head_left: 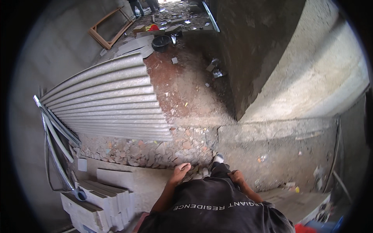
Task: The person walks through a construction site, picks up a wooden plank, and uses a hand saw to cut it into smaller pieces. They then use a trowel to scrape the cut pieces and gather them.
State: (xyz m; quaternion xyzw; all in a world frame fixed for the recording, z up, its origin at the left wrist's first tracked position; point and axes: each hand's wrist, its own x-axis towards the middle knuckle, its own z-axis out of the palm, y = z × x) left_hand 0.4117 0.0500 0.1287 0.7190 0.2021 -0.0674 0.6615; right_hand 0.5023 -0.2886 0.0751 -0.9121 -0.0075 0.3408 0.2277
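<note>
My left hand (180,172) hangs in front of my body with its fingers curled in, and nothing shows in it. Below and beyond it lies broken rubble. My right hand (236,177) is closed beside my dark trousers (220,171), at the hem of my dark shirt (217,198). Whatever its fingers may hold is hidden. One shoe (218,158) points forward on the ground between the two hands.
Ahead on the left lies a large corrugated sheet (112,101). Pipes (58,143) lean by the left wall, above stacked pale blocks (105,202). A black bucket (161,43) and wooden frame (108,29) are farther off. A rough wall (260,50) rises on the right; people (136,7) stand far back.
</note>
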